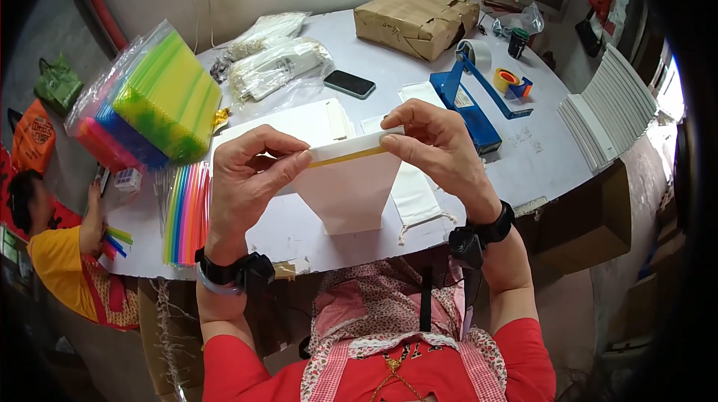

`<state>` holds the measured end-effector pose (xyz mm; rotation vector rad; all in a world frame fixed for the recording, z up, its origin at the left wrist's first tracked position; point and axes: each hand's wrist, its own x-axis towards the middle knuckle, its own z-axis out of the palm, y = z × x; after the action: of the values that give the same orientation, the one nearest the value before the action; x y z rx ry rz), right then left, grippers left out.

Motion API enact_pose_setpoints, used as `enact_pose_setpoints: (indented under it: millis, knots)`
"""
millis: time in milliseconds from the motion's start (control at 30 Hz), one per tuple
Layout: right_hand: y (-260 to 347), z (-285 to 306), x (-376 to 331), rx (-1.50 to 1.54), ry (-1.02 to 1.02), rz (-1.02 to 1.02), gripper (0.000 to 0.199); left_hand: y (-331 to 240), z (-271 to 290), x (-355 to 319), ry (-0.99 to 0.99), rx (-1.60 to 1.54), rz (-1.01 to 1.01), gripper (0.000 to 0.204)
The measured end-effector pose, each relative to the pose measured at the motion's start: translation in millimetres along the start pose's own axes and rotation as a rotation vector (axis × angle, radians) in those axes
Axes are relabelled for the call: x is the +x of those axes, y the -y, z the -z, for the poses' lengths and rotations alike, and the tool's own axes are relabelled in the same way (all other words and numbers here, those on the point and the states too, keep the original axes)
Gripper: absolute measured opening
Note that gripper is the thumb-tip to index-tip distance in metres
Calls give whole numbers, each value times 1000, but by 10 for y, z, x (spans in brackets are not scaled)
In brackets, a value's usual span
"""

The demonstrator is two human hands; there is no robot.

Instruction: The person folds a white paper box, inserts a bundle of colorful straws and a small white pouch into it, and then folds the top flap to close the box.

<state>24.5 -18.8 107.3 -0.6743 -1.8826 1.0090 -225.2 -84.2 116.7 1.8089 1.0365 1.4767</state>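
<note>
Upright in front of me is a white paper box (pixel 344 196), narrower toward its base, with a yellow strip across its upper edge. My left hand (pixel 254 174) pinches the left end of its top flap between thumb and fingers. At the flap's other end, my right hand (pixel 437 151) grips with thumb and curled fingers. Just right of the box lies a white drawstring pouch (pixel 415 198). Flat white card pieces (pixel 318 119) are stacked behind my left hand. Coloured straws (pixel 187 215) lie left of my left wrist.
Bagged coloured straws (pixel 168 99) stand at the left. Toward the back are plastic-wrapped white bundles (pixel 277 65), a phone (pixel 349 84) and a brown parcel (pixel 411 20). A blue tape dispenser (pixel 467 114) and stacked white flat boxes (pixel 606 114) are rightward. Another person (pixel 63 256) works far left.
</note>
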Motion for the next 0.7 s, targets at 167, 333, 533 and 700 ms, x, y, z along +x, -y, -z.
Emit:
enact_pose_setpoints:
  millis: [167,333,533,700]
  knots:
    - [-65,67,118,109,115,-60,15,42,55,78,41,-32,26,10]
    - [-222,34,130,139,85,115,12,104,147,186,97,10,55,9]
    - [-284,-54,111,16,16,314,12,235,151,138,59,155,-280,11]
    - [-343,-65,122,-185,-20,583,14,253,180,93,56,374,-567,14]
